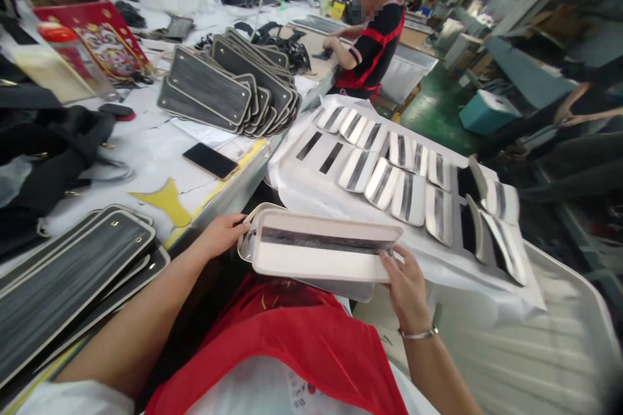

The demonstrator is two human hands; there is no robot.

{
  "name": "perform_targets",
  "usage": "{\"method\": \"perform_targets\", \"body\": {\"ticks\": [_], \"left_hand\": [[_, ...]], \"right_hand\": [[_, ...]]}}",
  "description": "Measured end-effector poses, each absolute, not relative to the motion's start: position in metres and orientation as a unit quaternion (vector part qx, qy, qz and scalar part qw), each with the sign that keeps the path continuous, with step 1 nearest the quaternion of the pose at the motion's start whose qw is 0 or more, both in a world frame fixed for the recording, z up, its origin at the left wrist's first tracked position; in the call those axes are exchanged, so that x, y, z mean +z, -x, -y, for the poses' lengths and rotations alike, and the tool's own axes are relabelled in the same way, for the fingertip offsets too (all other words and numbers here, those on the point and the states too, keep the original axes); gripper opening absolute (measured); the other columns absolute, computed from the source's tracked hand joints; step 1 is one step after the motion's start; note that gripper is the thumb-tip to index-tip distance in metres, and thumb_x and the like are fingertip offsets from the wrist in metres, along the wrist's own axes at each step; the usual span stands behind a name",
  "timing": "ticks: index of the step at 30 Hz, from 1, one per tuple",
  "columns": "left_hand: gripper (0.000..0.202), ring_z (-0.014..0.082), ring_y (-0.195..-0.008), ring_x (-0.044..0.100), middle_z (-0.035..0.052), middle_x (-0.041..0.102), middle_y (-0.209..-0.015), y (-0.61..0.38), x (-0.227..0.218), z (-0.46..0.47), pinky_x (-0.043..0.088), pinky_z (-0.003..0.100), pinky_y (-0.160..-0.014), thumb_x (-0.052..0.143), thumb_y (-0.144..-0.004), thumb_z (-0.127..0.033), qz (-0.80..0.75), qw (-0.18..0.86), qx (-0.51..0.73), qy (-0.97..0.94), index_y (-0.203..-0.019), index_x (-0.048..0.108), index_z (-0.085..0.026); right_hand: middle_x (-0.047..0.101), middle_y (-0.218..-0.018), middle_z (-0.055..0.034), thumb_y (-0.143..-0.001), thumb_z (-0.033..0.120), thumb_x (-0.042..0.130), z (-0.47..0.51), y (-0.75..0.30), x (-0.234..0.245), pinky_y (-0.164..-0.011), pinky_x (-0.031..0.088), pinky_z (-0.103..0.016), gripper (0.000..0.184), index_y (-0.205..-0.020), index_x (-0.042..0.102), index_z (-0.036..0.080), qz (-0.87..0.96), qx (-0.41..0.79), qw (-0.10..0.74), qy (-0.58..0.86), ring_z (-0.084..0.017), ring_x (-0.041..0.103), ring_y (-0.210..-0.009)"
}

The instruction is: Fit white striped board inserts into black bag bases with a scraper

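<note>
In front of my red apron (272, 350) I hold a long white panel (316, 260) with rounded corners and a dark stripe along its length. A second panel (363, 290) shows partly behind and below it. The fingers of my left hand (221, 235) are closed on the left ends of these panels. My right hand (407, 285) pinches the striped panel's right end between thumb and fingers. A sheet-covered board (311, 185) beyond my hands carries several smaller white pieces (407, 198) with dark stripes.
At the table's edge lie a phone (210, 161) and a yellow scrap (168, 202). Dark pale-edged panels stand in a fanned pile (209, 87) and in a nearer stack (82, 266). A co-worker (374, 32) works farther along. A pale tub (569, 337) stands at right.
</note>
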State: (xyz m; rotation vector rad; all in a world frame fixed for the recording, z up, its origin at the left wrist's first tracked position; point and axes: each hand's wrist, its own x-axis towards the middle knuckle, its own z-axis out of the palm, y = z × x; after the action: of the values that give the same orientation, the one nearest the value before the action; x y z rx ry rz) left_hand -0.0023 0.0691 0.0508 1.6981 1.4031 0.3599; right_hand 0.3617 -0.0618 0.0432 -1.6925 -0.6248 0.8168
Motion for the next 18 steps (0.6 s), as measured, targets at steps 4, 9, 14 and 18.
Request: {"method": "perform_targets", "body": {"ticks": [4, 9, 14, 18], "left_hand": [[0.031, 0.0164, -0.059, 0.056, -0.0007, 0.063, -0.064, 0.001, 0.056, -0.067, 0.042, 0.026, -0.057, 0.045, -0.076, -0.038, -0.578, 0.429, 0.15, -0.677, -0.085, 0.066, -0.016], [0.028, 0.0173, -0.059, 0.057, -0.0014, 0.061, -0.061, 0.0, 0.059, -0.065, 0.042, 0.026, -0.055, 0.043, -0.075, -0.034, -0.578, 0.428, 0.152, -0.679, -0.081, 0.064, -0.017], [0.027, 0.0175, -0.061, 0.057, -0.0006, 0.061, -0.064, -0.001, 0.058, -0.067, 0.041, 0.026, -0.056, 0.041, -0.077, -0.034, -0.571, 0.414, 0.15, -0.693, -0.076, 0.062, -0.018], [0.028, 0.0172, -0.059, 0.058, -0.0004, 0.063, -0.066, 0.0, 0.057, -0.066, 0.042, 0.026, -0.057, 0.041, -0.077, -0.034, -0.573, 0.414, 0.151, -0.691, -0.079, 0.064, -0.018]], "right_hand": [[0.064, -0.092, -0.007, -0.074, 0.055, 0.056, 0.065, -0.342, 0.035, -0.059, 0.048, -0.031, 0.056, -0.118, 0.05, 0.02, 0.307, 0.25, 0.459, 0.796, -0.021, 0.061, -0.074], [0.062, -0.093, -0.0077, -0.081, 0.053, 0.047, 0.069, -0.36, 0.065, -0.064, 0.048, -0.037, 0.054, -0.125, 0.045, 0.021, 0.53, 0.185, 0.153, 0.814, -0.023, 0.061, -0.072], [0.051, -0.122, -0.0159, -0.087, 0.049, 0.044, 0.047, -0.34, 0.114, -0.094, 0.041, -0.043, 0.054, -0.128, 0.042, 0.013, 0.687, -0.052, 0.143, 0.711, -0.028, 0.049, -0.113], [0.055, -0.119, -0.0151, -0.089, 0.049, 0.042, -0.002, -0.273, 0.115, -0.094, 0.04, -0.038, 0.053, -0.128, 0.043, 0.012, 0.813, -0.029, 0.077, 0.577, -0.026, 0.051, -0.11]]}}
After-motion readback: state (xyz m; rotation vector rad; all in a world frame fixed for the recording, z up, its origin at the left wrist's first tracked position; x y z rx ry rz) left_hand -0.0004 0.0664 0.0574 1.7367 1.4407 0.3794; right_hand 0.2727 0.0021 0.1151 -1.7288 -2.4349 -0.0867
